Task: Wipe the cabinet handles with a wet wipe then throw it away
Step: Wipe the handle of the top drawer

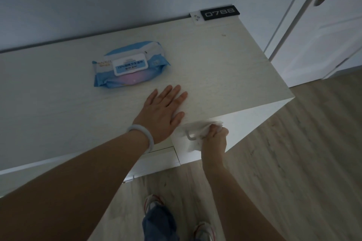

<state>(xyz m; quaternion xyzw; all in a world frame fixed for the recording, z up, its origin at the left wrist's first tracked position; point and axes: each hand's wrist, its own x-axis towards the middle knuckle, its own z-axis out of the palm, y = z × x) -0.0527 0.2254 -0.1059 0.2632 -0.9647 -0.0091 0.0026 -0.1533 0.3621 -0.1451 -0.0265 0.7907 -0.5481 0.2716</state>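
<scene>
Head view: we look down on a pale cabinet with a faint wood-grain top, smooth and matte.
Right hand: our right hand, at about 5 o'clock from the frame's centre, is clenched around a crumpled white wet wipe, pressing it over the front face just below the top edge.
Cabinet handle: a slim, pale, looped cabinet handle shows beneath the wipe; the cloth drapes over most of it, soft and creased.
Left hand: our left hand lies flat on the cabinet top, fingers spread, holding nothing, at 11 o'clock from the right hand; a smooth pale bangle circles the wrist.
Wipes pack: a glossy blue-and-white soft pack with a rigid rectangular flip lid lies at 11 o'clock from the left hand, apart from it.
Number plate: a black rectangular plate reading 0788 sits at the top's far edge, around 1 o'clock.
Floor: light wood-look planks; two sneakers at 6 o'clock.
Door: a white panelled door at 2 o'clock, with a metallic lever handle, blurred.
</scene>
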